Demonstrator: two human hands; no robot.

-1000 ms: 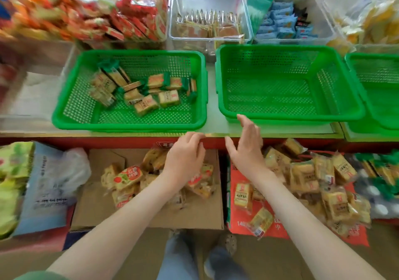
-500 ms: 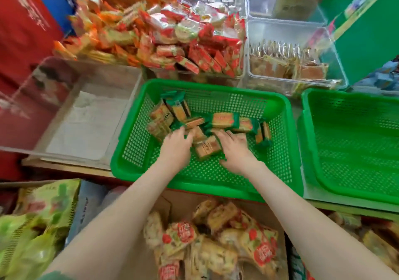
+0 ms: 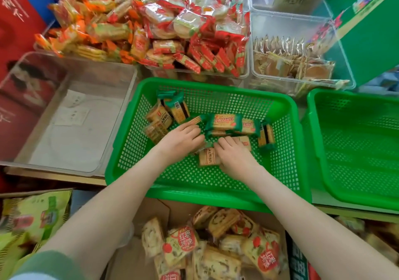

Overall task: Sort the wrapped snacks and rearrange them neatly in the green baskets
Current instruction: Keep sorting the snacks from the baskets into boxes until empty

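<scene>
Both of your hands are inside the green perforated plastic basket (image 3: 194, 195), which sits at the centre of the counter.

1. Left hand (image 3: 181, 138): it lies palm down with the fingers bent toward the middle of the basket. The fingertips meet the loose packs there. You cannot tell whether the fingers pinch a pack or only touch it.
2. Right hand (image 3: 234, 156): it lies palm down over a tan rectangular wrapped pack with printed lettering (image 3: 207, 159). The fingers curl down and hide their tips, so you cannot tell whether the grip is closed.
3. Wrapped snacks: all lie in the far half of the same basket. A long green-wrapped biscuit pack (image 3: 224, 122) lies just beyond both hands. A cluster of tan-and-green packs (image 3: 164, 115) leans near the far-left corner. One pack (image 3: 266, 136) stands on edge to the right.
4. A second green perforated basket (image 3: 354, 150) stands just beside the first, on the right.

Surroundings: clear plastic bins stand behind the baskets, one heaped with red-and-orange wrapped snacks (image 3: 172, 42), one holding flat tan packets (image 3: 291, 68). A clear plastic tub (image 3: 121, 115) stands to the left. Below the counter edge, an open cardboard box (image 3: 151, 212) holds wrapped bread slices with red labels.
</scene>
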